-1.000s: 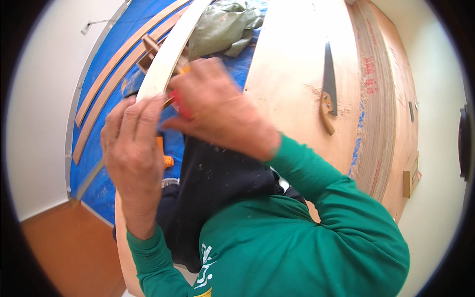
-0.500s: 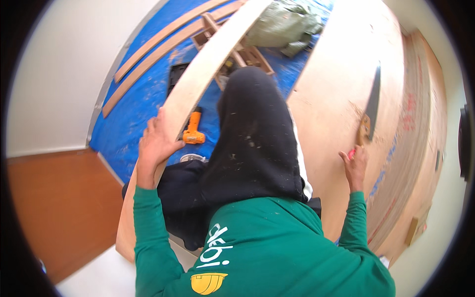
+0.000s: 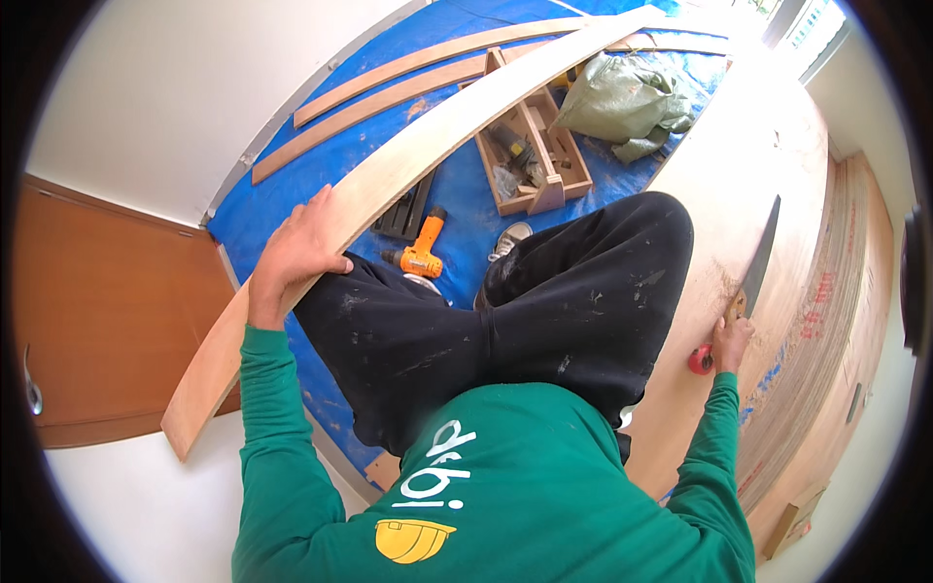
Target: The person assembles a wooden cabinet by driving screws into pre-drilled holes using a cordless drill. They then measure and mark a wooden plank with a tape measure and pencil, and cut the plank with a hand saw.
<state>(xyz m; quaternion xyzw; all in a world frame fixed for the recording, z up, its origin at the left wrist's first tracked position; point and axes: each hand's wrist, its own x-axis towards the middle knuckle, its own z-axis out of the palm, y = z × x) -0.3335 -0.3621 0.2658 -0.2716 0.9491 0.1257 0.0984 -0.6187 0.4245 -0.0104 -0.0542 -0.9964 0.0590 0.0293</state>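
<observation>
My left hand point(image 3: 296, 255) is clasped over the edge of a long pale plywood strip point(image 3: 413, 154), thumb on the near side. The strip slants from lower left to the far top, passing over my left leg. On the large plywood sheet point(image 3: 671, 389) at the right, my right hand point(image 3: 732, 344) is curled at the wooden handle of a handsaw point(image 3: 760, 255). The saw lies on the sheet with its blade pointing away. Part of the handle is covered by my fingers. Beside that hand sits a small rounded red and black object point(image 3: 700, 360), its kind unclear.
An orange cordless drill point(image 3: 420, 251) and a black case point(image 3: 403, 209) lie on blue tarp point(image 3: 282, 209). Beyond are a wooden tool tote point(image 3: 533, 199), a green sack point(image 3: 622, 102) and more strips point(image 3: 379, 107). A plywood stack point(image 3: 807, 360) stands along the right wall.
My right hand has moved from beside the red object up to the saw handle. My raised knee has swung outward to the right. The left hand keeps its hold, and the view has shifted.
</observation>
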